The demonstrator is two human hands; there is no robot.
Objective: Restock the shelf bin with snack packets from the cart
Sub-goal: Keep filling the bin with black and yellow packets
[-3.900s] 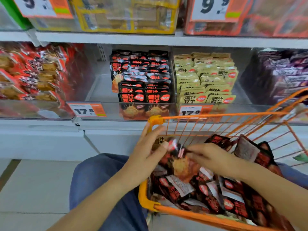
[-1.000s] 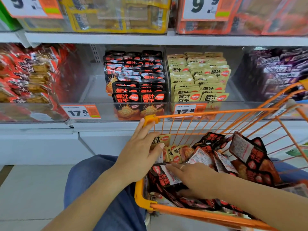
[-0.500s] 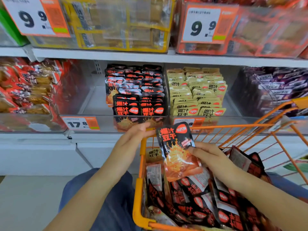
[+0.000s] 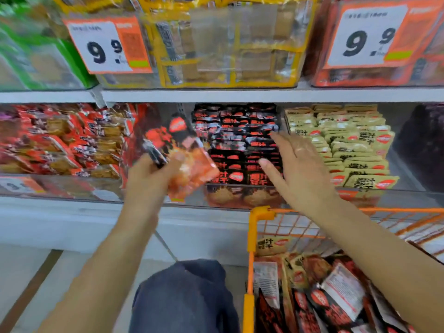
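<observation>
My left hand grips a black-and-orange snack packet, held up in front of the clear shelf bin. That bin holds stacked rows of black-and-red packets. My right hand is raised with fingers spread, in front of the stacked packets, holding nothing. Below it, the orange wire cart at the lower right holds several more black-and-red packets and a few beige ones.
A bin of beige packets stands to the right of the black ones, red packets to the left. Price tags reading 9.9 hang on the upper shelf. My knee in blue jeans sits beside the cart.
My left hand took the packet from over the cart and lifted it to the shelf bin. My right hand let go of it and rose toward the stacked packets. The view tilted up.
</observation>
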